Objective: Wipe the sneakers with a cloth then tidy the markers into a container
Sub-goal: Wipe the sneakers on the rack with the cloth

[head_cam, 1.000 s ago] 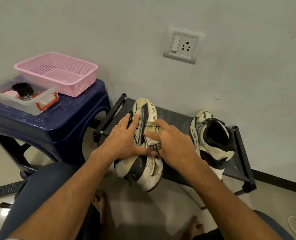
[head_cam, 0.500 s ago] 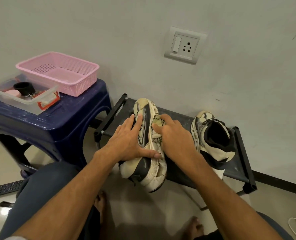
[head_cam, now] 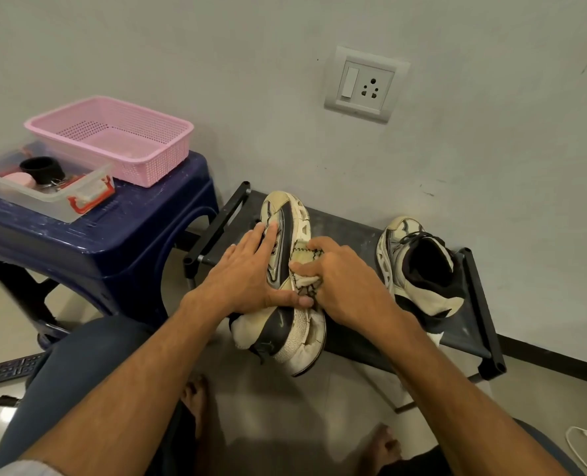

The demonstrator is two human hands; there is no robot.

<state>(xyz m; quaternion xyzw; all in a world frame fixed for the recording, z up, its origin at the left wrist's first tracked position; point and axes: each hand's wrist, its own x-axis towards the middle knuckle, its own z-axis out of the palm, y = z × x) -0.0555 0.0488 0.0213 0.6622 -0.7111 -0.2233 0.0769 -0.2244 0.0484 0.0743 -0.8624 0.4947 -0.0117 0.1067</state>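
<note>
Both hands work on one sneaker [head_cam: 286, 280] lying on its side at the left end of a low black rack [head_cam: 470, 338]. Left hand [head_cam: 240, 280] lies flat and spread on the sneaker's upper, thumb pressed near the cloth, steadying it. Right hand [head_cam: 345, 283] clutches a bunched pale cloth [head_cam: 304, 266] against the sole edge. Second sneaker [head_cam: 419, 266] stands upright at the rack's right end, well apart. On a blue stool [head_cam: 120, 242] to the left sit a pink basket [head_cam: 113, 137] and a clear container [head_cam: 45, 187] just beside it
</note>
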